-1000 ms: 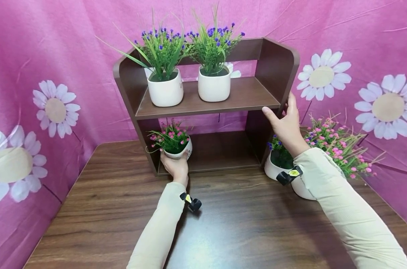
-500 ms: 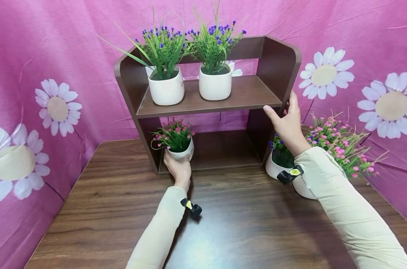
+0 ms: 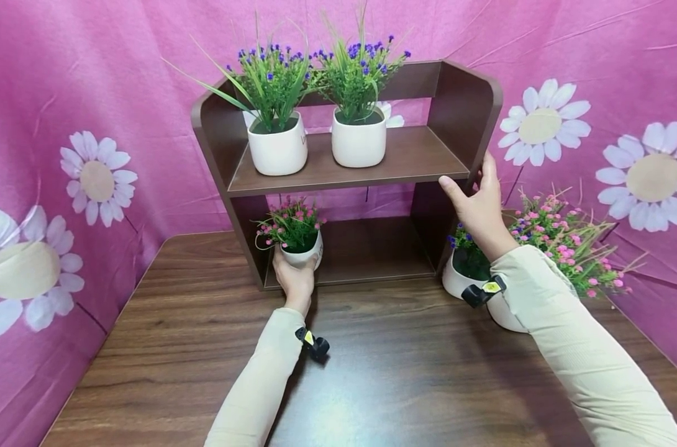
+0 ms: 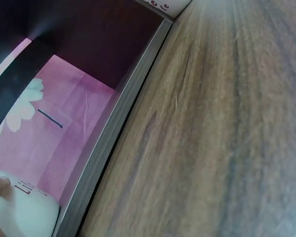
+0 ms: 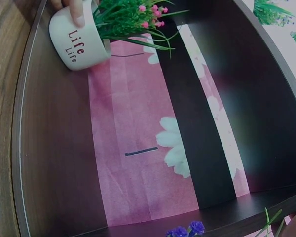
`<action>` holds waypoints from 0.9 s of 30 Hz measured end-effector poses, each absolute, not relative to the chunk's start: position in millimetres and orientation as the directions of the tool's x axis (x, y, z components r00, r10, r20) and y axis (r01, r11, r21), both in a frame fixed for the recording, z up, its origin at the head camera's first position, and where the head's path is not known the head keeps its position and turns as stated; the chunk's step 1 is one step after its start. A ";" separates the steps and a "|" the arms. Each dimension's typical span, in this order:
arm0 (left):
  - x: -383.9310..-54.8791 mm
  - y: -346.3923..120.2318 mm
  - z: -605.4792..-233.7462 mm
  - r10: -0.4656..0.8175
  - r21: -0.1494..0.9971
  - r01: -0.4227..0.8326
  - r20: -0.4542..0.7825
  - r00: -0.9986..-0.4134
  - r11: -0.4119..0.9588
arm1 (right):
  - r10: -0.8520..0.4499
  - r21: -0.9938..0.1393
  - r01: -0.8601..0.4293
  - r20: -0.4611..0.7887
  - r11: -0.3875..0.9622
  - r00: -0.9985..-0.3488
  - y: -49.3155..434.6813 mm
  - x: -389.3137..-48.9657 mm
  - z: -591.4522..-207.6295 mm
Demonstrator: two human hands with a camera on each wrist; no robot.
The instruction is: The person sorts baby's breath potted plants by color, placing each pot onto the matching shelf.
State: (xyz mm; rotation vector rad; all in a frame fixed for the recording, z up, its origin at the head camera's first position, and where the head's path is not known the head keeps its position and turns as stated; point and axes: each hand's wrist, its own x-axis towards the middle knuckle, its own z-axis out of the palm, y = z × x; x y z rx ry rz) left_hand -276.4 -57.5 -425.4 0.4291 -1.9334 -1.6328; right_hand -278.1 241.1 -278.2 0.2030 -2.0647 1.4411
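Left grip (image 3: 295,279): curled round one white pot (image 5: 81,44), which I could topple by releasing unevenly. Right grip (image 3: 480,211): clasping the shelf's side panel (image 3: 464,112).

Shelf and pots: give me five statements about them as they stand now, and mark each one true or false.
1. The left hand holds a pink-flowered pot. True.
2. Three pots stand on the upper board. False: the upper board bears two purple-flowered pots.
3. The right hand is at the right side of the shelf. True.
4. The pots outside the shelf are to its left. False: the outside pots stand on the table, to the shelf's right.
5. The pink-flowered pot bears the word "Life". True.
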 end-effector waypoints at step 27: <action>-277.3 -54.1 -429.1 -0.614 0.985 0.122 0.172 -0.770 0.124 | 0.208 -0.800 -0.451 0.556 0.396 -0.805 240.8 -275.7 -277.1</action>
